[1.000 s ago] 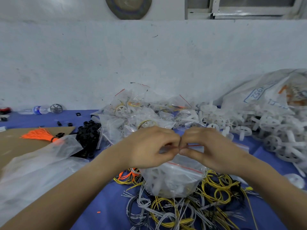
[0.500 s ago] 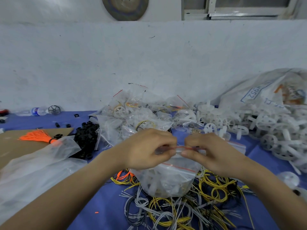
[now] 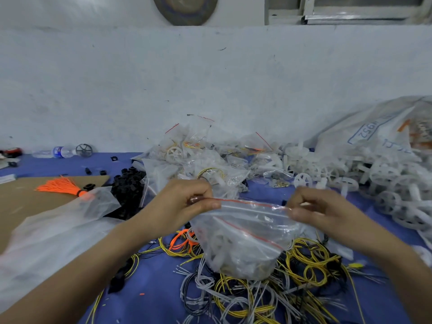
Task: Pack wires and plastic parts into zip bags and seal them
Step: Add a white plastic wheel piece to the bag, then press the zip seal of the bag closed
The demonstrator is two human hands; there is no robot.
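- Pinching the left end of a clear plastic zip bag [image 3: 245, 242] with a red strip along its mouth, the left hand [image 3: 187, 202] has its thumb and curled fingers closed on that strip.
- The right hand [image 3: 320, 211] pinches the right end the same way, fingers curled, with the strip stretched between the two hands.
- The bag bulges with white plastic parts and sits mid-surface on the blue-covered table [image 3: 145, 277], toward its front edge.
- Its bottom rests on a tangle of yellow, white and black wire coils [image 3: 257, 298].
- Behind the hands, toward the back edge, lies a heap of small filled clear bags [image 3: 198, 160].
- White spoked plastic wheels [image 3: 385, 183] are piled along the right edge, with a large printed white sack [image 3: 374, 134] behind them.
- Left of the heap is a pile of small black plastic pieces [image 3: 128, 185].
- An orange tassel-like bundle [image 3: 60, 187] lies on a brown cardboard sheet [image 3: 23, 202] at the left edge.
- A crumpled translucent plastic bag [image 3: 46, 235] covers the front left corner.
- A clear water bottle [image 3: 56, 152] lies at the back left.
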